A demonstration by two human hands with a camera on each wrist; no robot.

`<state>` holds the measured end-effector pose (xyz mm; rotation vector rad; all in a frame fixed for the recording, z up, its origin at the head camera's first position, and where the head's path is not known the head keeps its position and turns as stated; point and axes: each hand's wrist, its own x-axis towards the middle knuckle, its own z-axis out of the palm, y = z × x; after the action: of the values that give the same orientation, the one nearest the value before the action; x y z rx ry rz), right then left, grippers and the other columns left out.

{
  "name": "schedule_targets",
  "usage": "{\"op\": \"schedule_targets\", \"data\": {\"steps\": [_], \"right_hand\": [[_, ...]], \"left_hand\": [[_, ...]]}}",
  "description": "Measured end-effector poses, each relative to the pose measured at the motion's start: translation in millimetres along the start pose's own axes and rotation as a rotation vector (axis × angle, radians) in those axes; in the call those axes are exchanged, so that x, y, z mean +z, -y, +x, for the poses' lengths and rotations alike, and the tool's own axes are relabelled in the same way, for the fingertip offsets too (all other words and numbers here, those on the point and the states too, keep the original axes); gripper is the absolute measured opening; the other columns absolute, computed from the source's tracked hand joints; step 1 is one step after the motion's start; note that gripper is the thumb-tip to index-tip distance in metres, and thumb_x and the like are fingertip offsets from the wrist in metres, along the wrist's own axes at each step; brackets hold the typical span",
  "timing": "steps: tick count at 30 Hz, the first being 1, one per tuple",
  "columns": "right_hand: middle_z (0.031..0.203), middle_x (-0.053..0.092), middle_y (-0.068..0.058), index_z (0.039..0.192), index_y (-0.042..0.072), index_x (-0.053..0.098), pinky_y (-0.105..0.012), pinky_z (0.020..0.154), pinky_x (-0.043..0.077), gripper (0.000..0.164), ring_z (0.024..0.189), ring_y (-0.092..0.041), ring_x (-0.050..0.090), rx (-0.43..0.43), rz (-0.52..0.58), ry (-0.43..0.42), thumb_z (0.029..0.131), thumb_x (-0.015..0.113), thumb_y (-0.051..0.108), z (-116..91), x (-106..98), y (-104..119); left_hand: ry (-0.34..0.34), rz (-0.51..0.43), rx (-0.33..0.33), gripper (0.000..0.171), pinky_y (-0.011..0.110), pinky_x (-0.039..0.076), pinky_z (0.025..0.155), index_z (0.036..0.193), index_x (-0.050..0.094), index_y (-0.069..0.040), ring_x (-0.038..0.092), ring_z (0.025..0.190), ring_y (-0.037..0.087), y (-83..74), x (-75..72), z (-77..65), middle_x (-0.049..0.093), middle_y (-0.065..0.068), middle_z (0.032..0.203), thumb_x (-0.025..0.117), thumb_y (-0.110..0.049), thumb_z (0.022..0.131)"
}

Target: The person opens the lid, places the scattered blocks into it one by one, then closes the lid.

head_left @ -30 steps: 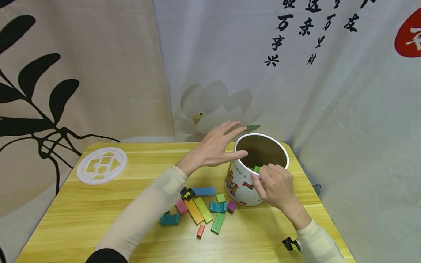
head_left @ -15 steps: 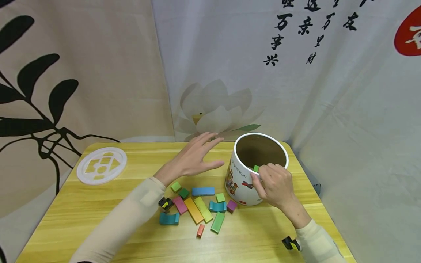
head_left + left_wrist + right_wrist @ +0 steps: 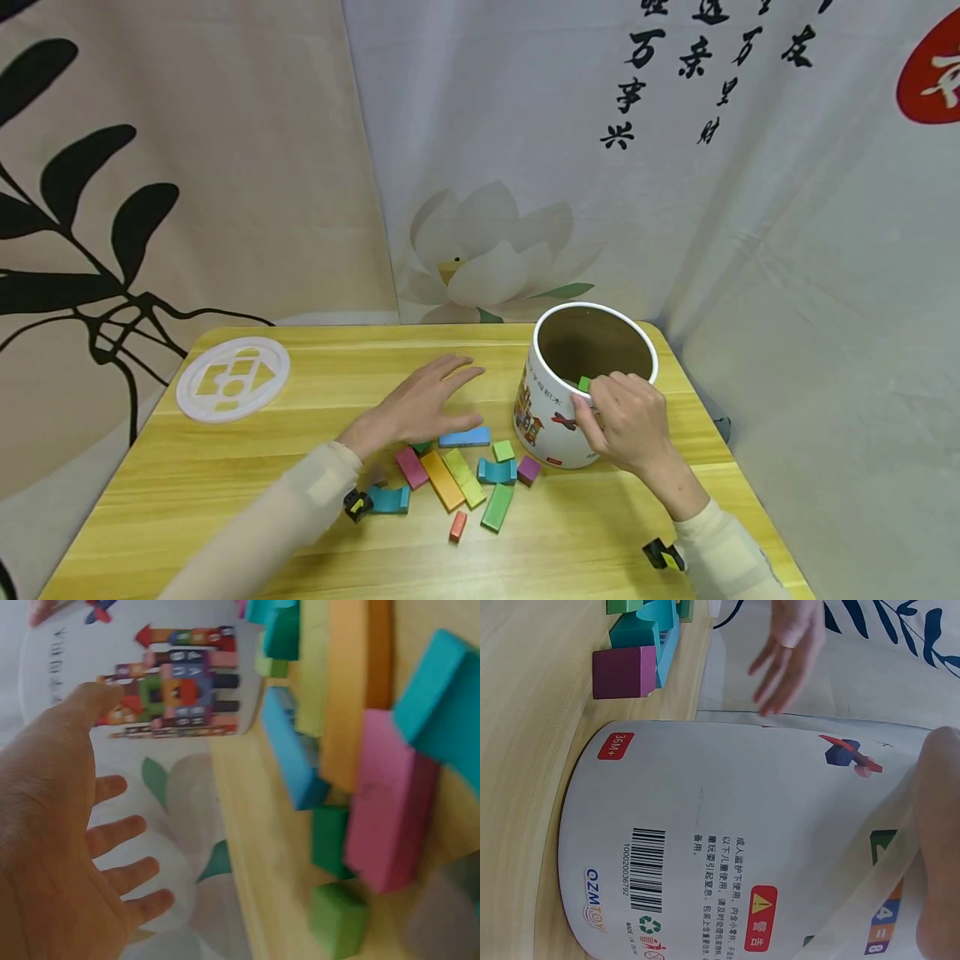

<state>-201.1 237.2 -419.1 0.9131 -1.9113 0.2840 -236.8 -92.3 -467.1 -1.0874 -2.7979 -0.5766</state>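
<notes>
My right hand point(image 3: 628, 421) grips the near rim of a white printed bucket point(image 3: 551, 408), thumb outside and fingers curled over the edge. A small green piece point(image 3: 584, 384) shows just inside the rim beside those fingers. Left of the bucket, my left hand point(image 3: 420, 400) hovers with spread fingers over the back of a group of toy blocks, holding nothing. Nearest to it lie a blue block point(image 3: 465, 437), a pink block point(image 3: 412, 467), and, in the left wrist view, a dark green block point(image 3: 330, 840) and a light green cube point(image 3: 337, 919), which the hand hides in the head view.
Orange point(image 3: 442, 481), yellow point(image 3: 463, 477) and green point(image 3: 497, 508) long blocks lie mid-table with teal arches point(image 3: 497, 472), a purple cube point(image 3: 528, 471) and a small red block point(image 3: 457, 527). A white lid with cut-out shapes point(image 3: 197, 400) lies back left. Printed cloth point(image 3: 300, 167) hangs behind.
My left hand has moved from over the bucket's left rim leftward and down to above the blocks, fingers still spread. My right hand and the bucket have stayed in place.
</notes>
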Motion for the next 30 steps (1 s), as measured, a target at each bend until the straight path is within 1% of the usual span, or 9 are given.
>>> {"op": "schedule_targets", "data": {"steps": [2, 7, 11, 14, 19, 22, 26, 30], "right_hand": [[0.053, 0.029, 0.009, 0.06, 0.013, 0.04, -0.023, 0.043, 0.016, 0.043, 0.047, -0.008, 0.024, 0.001, -0.001, -0.001, 0.097, 0.051, 0.032, -0.3, 0.1, -0.1], [0.053, 0.029, 0.009, 0.06, 0.013, 0.04, -0.023, 0.043, 0.016, 0.044, 0.047, -0.009, 0.024, 0.002, -0.003, -0.004, 0.097, 0.05, 0.033, -1.0, 0.5, -0.4], [0.054, 0.029, 0.009, 0.06, 0.013, 0.04, -0.023, 0.043, 0.016, 0.043, 0.047, -0.009, 0.024, 0.002, -0.002, 0.0, 0.097, 0.051, 0.033, -1.1, 0.6, -0.3], [0.054, 0.028, 0.009, 0.06, 0.013, 0.04, -0.023, 0.044, 0.016, 0.043, 0.048, -0.008, 0.024, 0.002, -0.004, 0.002, 0.097, 0.051, 0.033, -0.9, 0.3, 0.0], [0.054, 0.028, 0.009, 0.06, 0.013, 0.04, -0.023, 0.044, 0.016, 0.044, 0.048, -0.008, 0.023, 0.004, -0.006, -0.001, 0.097, 0.05, 0.033, 0.0, -0.2, 0.6], [0.053, 0.028, 0.009, 0.06, 0.013, 0.04, -0.023, 0.044, 0.016, 0.043, 0.048, -0.008, 0.023, 0.004, -0.005, -0.002, 0.097, 0.051, 0.032, 0.3, -0.5, 1.0], [0.053, 0.029, 0.009, 0.06, 0.013, 0.041, -0.022, 0.044, 0.015, 0.043, 0.048, -0.008, 0.023, 0.005, -0.007, 0.0, 0.097, 0.05, 0.032, 0.3, -0.5, 1.6], [0.053, 0.029, 0.008, 0.06, 0.012, 0.041, -0.023, 0.044, 0.015, 0.043, 0.048, -0.008, 0.023, 0.004, -0.009, 0.002, 0.097, 0.05, 0.032, 0.4, -0.5, 1.7]], "left_hand": [[0.038, -0.009, -0.018, 0.081, 0.058, 0.034, 0.114, 0.158, 0.046, -0.02, 0.029, 0.146, 0.03, 0.6, 8.1, -2.8, 0.038, 0.009, 0.161, 0.06, -0.066, 0.093], [0.118, -0.022, -0.051, 0.08, 0.056, 0.037, 0.113, 0.158, 0.047, -0.019, 0.036, 0.142, 0.03, 1.6, 26.1, -6.1, 0.041, 0.01, 0.159, 0.064, -0.063, 0.093], [0.165, -0.038, -0.063, 0.078, 0.055, 0.039, 0.111, 0.156, 0.049, -0.017, 0.042, 0.138, 0.031, 1.6, 34.8, -7.1, 0.045, 0.011, 0.156, 0.066, -0.06, 0.092], [0.192, -0.032, -0.071, 0.077, 0.054, 0.041, 0.11, 0.155, 0.05, -0.017, 0.044, 0.136, 0.032, 1.4, 39.8, -7.8, 0.047, 0.011, 0.154, 0.066, -0.06, 0.092], [0.208, -0.02, -0.063, 0.071, 0.051, 0.046, 0.106, 0.151, 0.056, -0.016, 0.05, 0.13, 0.031, 0.9, 46.7, -8.8, 0.052, 0.012, 0.149, 0.069, -0.054, 0.093], [0.205, -0.029, -0.044, 0.064, 0.048, 0.049, 0.103, 0.145, 0.061, -0.013, 0.053, 0.125, 0.028, 1.0, 49.9, -8.7, 0.057, 0.012, 0.144, 0.071, -0.048, 0.093], [0.194, -0.041, -0.015, 0.055, 0.042, 0.053, 0.096, 0.138, 0.067, -0.01, 0.058, 0.114, 0.023, 2.0, 54.2, -7.4, 0.063, 0.011, 0.134, 0.073, -0.04, 0.093], [0.2, -0.051, -0.005, 0.048, 0.037, 0.055, 0.091, 0.133, 0.07, -0.008, 0.059, 0.104, 0.018, 0.6, 55.4, -5.8, 0.066, 0.009, 0.125, 0.073, -0.034, 0.093]]}}
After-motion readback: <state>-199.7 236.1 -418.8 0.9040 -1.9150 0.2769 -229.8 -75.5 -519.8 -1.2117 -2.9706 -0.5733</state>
